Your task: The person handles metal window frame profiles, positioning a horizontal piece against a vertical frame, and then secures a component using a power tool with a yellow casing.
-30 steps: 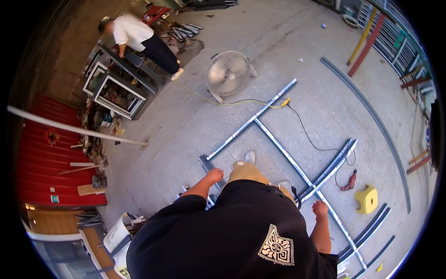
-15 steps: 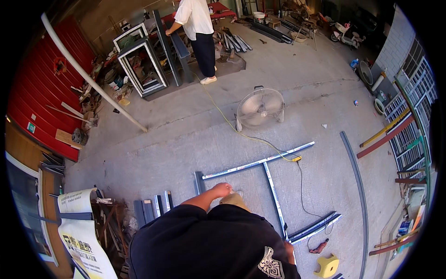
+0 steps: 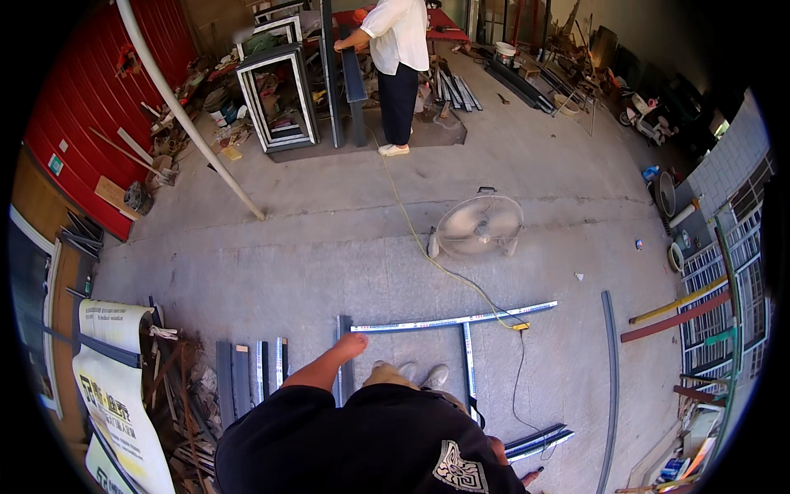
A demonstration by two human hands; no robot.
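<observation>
My left hand [image 3: 352, 344] hangs at the left end of a long bar [image 3: 444, 322] covered in blue-and-white film, close to a dark grey bar [image 3: 345, 362] on the floor. Its fingers look curled; what they hold, if anything, is too small to make out. Only a sliver of my right hand [image 3: 497, 449] shows past my dark shirt, and its fingers are hidden. A second filmed bar [image 3: 470, 362] meets the long one in a T. Beside my right hand lie short dark bars [image 3: 539, 441] with film.
Ahead stands a floor fan [image 3: 480, 226] with a yellow cord leading to a power strip [image 3: 521, 327]. A person [image 3: 399, 49] steadies tall dark profiles near upright window frames [image 3: 276, 99]. A long grey bar [image 3: 609, 395] lies right; a white pole [image 3: 185, 107] slants at left.
My left hand has moved left, from in front of me to the long bar's left end. The view has shifted, and my shoes now show. The yellow stool has left the view.
</observation>
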